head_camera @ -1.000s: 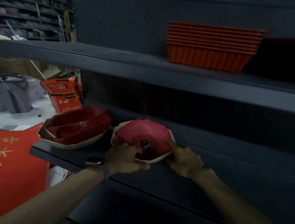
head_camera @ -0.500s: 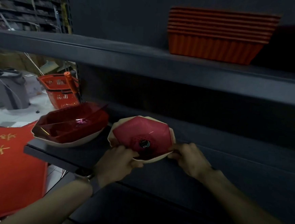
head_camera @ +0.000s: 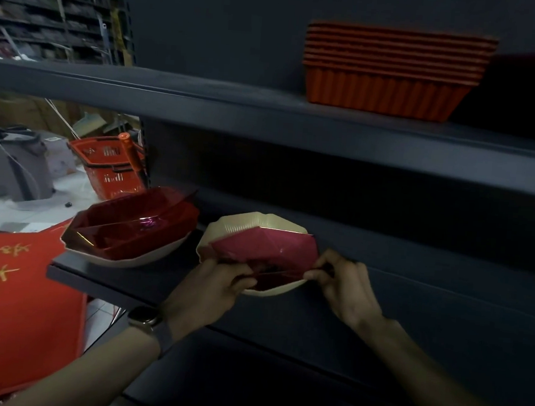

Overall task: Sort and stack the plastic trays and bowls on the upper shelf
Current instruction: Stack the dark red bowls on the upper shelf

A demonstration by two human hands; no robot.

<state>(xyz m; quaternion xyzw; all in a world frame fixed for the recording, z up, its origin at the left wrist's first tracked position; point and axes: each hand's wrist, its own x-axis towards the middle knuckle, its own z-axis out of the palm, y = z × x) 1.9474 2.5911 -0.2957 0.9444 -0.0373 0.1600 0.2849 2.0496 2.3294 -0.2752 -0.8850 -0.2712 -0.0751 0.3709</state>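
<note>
A red bowl insert (head_camera: 266,246) is tilted up out of a cream, ribbed bowl (head_camera: 248,227) on the lower shelf (head_camera: 362,322). My left hand (head_camera: 211,286) pinches the insert's near left edge, and my right hand (head_camera: 346,284) pinches its right corner. To the left stands a second cream bowl (head_camera: 146,257) holding dark red divided trays (head_camera: 133,224), untouched. A stack of several orange ribbed trays (head_camera: 388,71) sits on the upper shelf (head_camera: 204,98) at the right.
A dark red object (head_camera: 530,95) stands right of the orange stack. Past the shelf end lie a red shopping basket (head_camera: 109,168), a grey machine (head_camera: 10,163) and a red cloth with gold characters (head_camera: 12,295). Another shelf rack (head_camera: 51,9) fills the far left.
The red insert lay flat in the cream bowl earlier; now its far edge is lifted and tipped toward me, exposing the bowl's ribbed inner wall. Both hands shifted slightly to its edges.
</note>
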